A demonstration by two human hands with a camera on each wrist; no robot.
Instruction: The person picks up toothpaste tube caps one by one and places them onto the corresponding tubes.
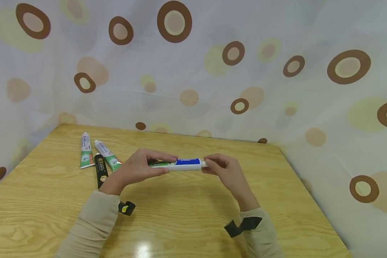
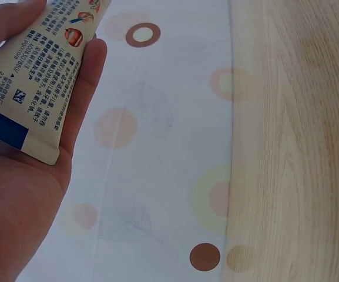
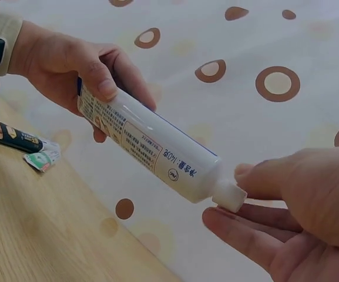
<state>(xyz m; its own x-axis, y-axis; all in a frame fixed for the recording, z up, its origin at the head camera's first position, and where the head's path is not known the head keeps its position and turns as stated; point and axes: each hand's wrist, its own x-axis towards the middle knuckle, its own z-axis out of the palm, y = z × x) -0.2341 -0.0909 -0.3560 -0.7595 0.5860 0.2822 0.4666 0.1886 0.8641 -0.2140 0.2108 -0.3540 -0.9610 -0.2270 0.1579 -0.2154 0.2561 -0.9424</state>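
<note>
A white toothpaste tube (image 1: 188, 164) with blue and green print is held level above the table, its cap toward the right. My left hand (image 1: 138, 166) grips its flat end, thumb on one side and fingers on the other. In the left wrist view, the crimped end of the tube (image 2: 34, 76) lies against the palm. At the other end, the thumb and fingers of my right hand (image 1: 224, 170) are around the white cap (image 3: 230, 195). The right wrist view shows the cap seated on the tube, with fingertips (image 3: 216, 218) right at its edge.
Two white-and-green toothpaste tubes (image 1: 86, 150) lie at the table's back left. Beside them is a black tube (image 1: 101, 169), partly hidden by my left arm. The wooden table (image 1: 180, 215) meets a patterned cloth (image 1: 193, 79) at its back and sides.
</note>
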